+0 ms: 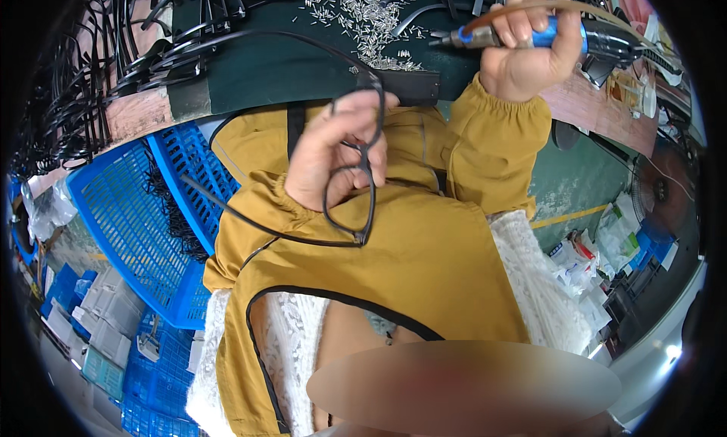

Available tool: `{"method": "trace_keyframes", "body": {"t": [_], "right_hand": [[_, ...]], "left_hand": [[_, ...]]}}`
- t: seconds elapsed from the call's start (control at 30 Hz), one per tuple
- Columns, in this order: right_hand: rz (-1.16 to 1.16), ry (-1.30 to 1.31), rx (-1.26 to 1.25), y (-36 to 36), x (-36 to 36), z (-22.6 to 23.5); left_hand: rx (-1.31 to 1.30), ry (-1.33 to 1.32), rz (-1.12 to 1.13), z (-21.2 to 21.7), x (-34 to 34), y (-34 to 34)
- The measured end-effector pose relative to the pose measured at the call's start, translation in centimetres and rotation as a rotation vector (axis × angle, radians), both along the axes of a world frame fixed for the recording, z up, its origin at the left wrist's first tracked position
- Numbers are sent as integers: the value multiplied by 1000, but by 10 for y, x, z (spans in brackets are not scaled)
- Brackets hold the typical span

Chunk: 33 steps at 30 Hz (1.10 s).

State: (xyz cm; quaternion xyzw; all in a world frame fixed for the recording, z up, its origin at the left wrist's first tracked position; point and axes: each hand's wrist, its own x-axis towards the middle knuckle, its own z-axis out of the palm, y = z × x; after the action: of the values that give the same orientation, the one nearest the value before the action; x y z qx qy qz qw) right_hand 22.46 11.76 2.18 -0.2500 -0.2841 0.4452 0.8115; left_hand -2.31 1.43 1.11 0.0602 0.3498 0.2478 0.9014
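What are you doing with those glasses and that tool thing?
A person in mustard-yellow sleeves is at a green-topped workbench. The left hand holds a black eyeglass frame up in front of the body. The right hand grips a blue-handled power screwdriver, raised above the bench and apart from the frame. A heap of tiny silver screws lies on the bench, black frame parts are piled at its left, and blue plastic crates stand beside it.
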Motion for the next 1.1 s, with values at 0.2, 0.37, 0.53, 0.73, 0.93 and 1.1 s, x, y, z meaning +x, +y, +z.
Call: {"method": "trace_keyframes", "body": {"t": [0.2,0.37,0.53,0.73,0.93,1.1], "right_hand": [[46,-66,0,20,9,-14],[232,-79,52,6,10,-6],[798,689,476,5,-38,-11],[665,224,281,-4,-37,-6],[568,-128,-9,-16,-21,-1],[588,-61,-17,-13,-23,-11]], "left_hand": [[497,112,212,9,1,23],[987,270,374,-9,27,1],[1342,522,187,-22,17,-21],[1331,578,177,-30,15,-29],[1455,458,384,-49,24,-28],[1326,441,427,-51,28,-32]]}}
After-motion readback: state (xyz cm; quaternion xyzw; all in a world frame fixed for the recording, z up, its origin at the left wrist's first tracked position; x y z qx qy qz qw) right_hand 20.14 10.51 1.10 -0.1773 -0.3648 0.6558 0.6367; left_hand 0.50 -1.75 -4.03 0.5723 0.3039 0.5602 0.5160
